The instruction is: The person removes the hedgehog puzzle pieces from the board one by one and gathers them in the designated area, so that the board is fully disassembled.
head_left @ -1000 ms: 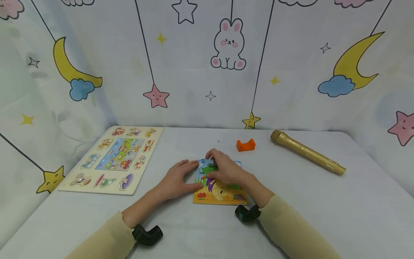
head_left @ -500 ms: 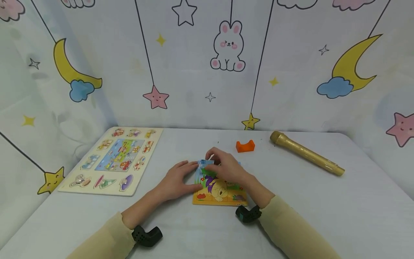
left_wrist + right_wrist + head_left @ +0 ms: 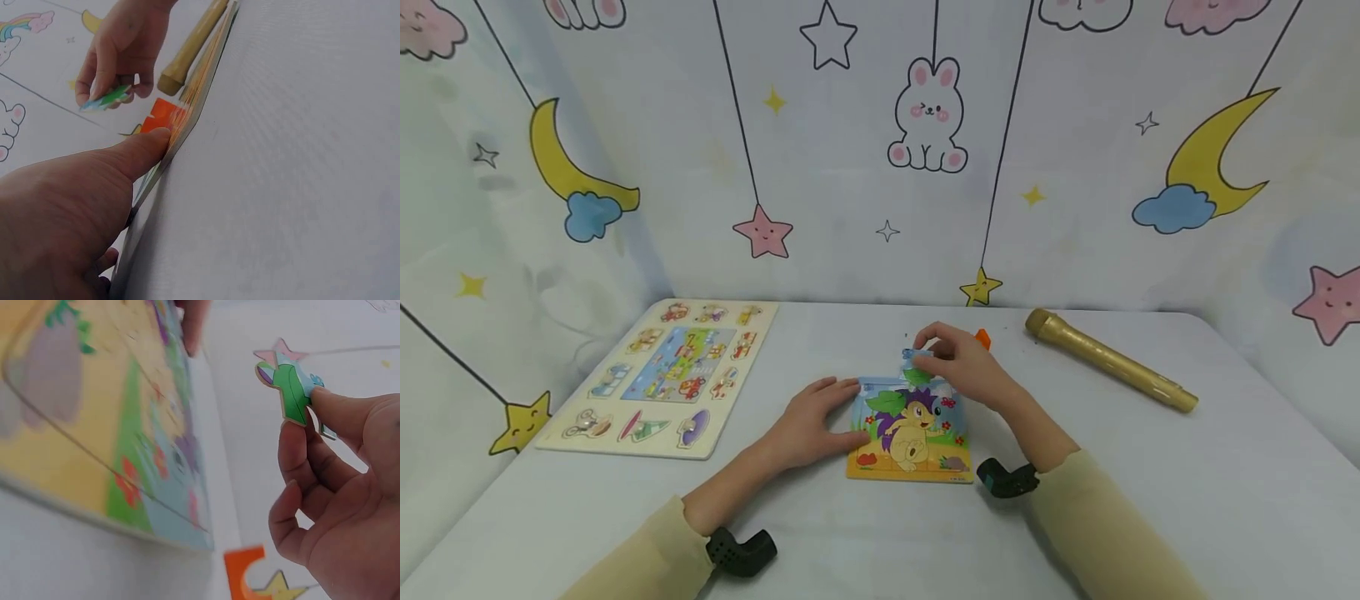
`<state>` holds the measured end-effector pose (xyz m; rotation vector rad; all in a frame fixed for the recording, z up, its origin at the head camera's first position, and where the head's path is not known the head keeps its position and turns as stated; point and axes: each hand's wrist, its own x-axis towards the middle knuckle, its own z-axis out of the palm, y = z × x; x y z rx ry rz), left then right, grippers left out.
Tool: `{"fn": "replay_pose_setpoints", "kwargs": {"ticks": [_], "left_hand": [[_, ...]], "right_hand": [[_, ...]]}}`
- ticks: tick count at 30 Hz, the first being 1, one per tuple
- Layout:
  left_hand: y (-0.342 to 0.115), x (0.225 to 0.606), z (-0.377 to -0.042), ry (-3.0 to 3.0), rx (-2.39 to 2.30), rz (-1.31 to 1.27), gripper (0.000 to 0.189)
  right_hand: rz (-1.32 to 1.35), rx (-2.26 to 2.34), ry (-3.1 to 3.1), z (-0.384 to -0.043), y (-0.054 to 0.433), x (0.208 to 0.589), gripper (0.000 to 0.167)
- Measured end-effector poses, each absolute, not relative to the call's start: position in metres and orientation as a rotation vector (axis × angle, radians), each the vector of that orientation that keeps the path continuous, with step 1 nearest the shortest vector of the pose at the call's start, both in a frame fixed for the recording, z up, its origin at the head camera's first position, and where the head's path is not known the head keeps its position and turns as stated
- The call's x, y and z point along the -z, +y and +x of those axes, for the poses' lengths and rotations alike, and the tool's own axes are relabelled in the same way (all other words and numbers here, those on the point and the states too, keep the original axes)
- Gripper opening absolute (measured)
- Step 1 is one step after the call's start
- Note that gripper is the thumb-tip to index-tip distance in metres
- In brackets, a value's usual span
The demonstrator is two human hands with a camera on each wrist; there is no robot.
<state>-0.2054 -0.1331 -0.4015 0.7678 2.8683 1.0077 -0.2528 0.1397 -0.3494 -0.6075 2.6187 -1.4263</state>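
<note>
A jigsaw puzzle board (image 3: pixel 910 467) with a purple-spined hedgehog picture lies in the middle of the white table. My right hand (image 3: pixel 966 362) pinches a green and light-blue puzzle piece (image 3: pixel 292 394) between thumb and fingers, raised near the board's far edge. In the right wrist view the piece's leaf print faces the camera. My left hand (image 3: pixel 808 425) lies along the board's left side, thumb and fingers spread, thumb tip (image 3: pixel 161 134) touching its edge. Some of its fingertips are hidden in the left wrist view.
A wooden peg puzzle board (image 3: pixel 625 442) with vehicle pictures lies at the back left. Behind my right hand an orange notched block (image 3: pixel 983 338) is partly hidden. A gold microphone (image 3: pixel 1112 361) lies at the back right; a printed cloth hangs behind the table.
My right hand has lifted the puzzle piece off the board and moved it back and to the right, uncovering the hedgehog picture. My left hand stays at the board's left edge.
</note>
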Motion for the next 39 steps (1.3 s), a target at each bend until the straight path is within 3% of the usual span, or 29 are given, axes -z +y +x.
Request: {"fn": "replay_pose_setpoints", "kwargs": {"ticks": [18,39], "left_hand": [[-0.130,0.401,-0.203,2.894,-1.000,0.736,0.074],[-0.132,0.403,-0.203,2.915,-0.973,0.743,0.075]], "right_hand": [[-0.390,1.181,2.657,-0.253,0.220,0.355,0.019],[-0.490,0.984,2.789,-0.259,0.223,0.374,0.014]]}}
